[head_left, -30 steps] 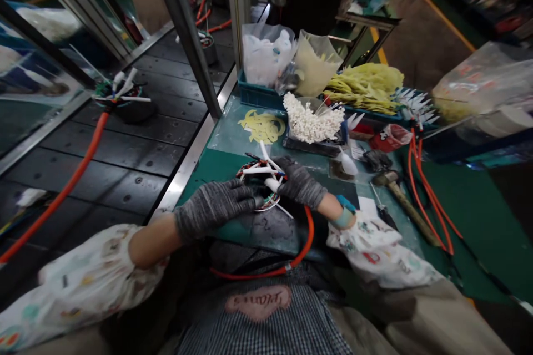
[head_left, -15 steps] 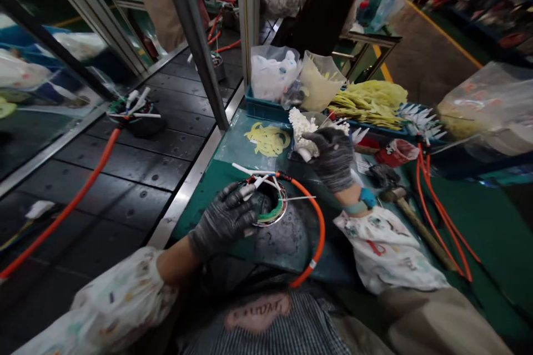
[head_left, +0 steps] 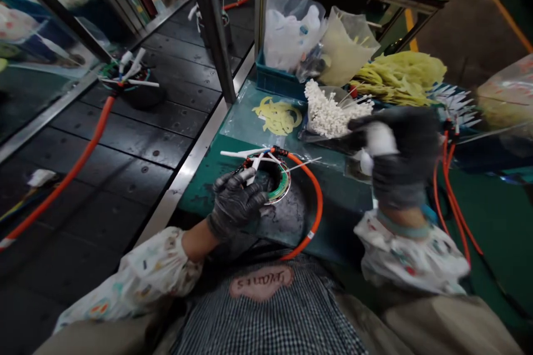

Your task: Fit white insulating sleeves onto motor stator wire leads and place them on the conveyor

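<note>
In front of me stands a motor stator point(head_left: 283, 187), a round coil ring with a green inner lining, white sleeves point(head_left: 237, 153) on its leads and an orange cable point(head_left: 318, 194) curving off to the right. My left hand point(head_left: 239, 202), in a dark grey glove, is closed over the stator's left rim, its thumb and fingers by an upright white sleeve. My right hand point(head_left: 402, 155), gloved and blurred by motion, is raised right of the white tube bundle point(head_left: 328, 113). Its fingers are curled round a white object point(head_left: 381, 138) whose kind I cannot make out.
Yellow cut pieces point(head_left: 277, 116) lie on a plastic sheet. Behind are a blue bin point(head_left: 278, 83) with bags and a yellow strip pile point(head_left: 400, 77). Left, past a metal rail and post point(head_left: 212, 28), another stator point(head_left: 129, 80) sits on dark conveyor plates point(head_left: 120, 150).
My right hand has moved right and nearer to me, away from the white tubes, and now shows a white object. My left hand stays at the stator. The view has shifted.
</note>
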A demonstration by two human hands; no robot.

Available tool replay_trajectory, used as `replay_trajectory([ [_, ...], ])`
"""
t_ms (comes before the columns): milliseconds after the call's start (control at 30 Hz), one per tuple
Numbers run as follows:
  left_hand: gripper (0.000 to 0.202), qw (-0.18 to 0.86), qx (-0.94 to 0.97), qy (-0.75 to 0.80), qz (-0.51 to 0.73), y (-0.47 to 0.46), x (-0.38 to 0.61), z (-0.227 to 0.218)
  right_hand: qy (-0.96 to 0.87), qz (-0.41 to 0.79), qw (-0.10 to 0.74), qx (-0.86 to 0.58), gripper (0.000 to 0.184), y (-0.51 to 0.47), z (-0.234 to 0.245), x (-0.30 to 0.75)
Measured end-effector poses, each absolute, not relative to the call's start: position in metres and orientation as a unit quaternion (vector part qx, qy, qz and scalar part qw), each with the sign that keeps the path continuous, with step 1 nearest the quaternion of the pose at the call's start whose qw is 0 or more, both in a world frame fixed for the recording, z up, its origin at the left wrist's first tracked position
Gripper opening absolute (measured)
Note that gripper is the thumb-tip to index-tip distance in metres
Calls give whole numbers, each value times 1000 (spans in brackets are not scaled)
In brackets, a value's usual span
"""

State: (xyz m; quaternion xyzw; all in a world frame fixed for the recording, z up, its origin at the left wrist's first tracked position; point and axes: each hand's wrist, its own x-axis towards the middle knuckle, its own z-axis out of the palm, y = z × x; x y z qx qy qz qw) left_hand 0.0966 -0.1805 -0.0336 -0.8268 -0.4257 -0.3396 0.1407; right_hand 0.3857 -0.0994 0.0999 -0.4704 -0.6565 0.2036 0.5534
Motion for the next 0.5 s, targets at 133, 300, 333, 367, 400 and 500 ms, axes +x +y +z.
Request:
replay_trajectory([
  [133, 21, 97, -841, -415, -333, -180, 91, -28, -685, 238, 478, -496, 5, -160, 114, 379],
  [300, 19, 97, -834, -442, -317, -183, 94, -18, -696, 133, 465, -530, 10, -189, 79, 361],
  [333, 20, 106, -830, -443, -322, -183, 96, -18, -689, 126, 468, -539, 10, -194, 73, 362],
  [367, 22, 107, -828, -442, -327, -183, 97, -18, -687, 126, 468, -542, 10, -200, 67, 365],
  [400, 23, 102, -829, -442, -328, -182, 97, -18, -689, 141, 464, -539, 8, -207, 63, 369],
  [500, 22, 84, -830, -440, -331, -181, 98, -19, -717, 266, 427, -483, 28, -230, 51, 384],
])
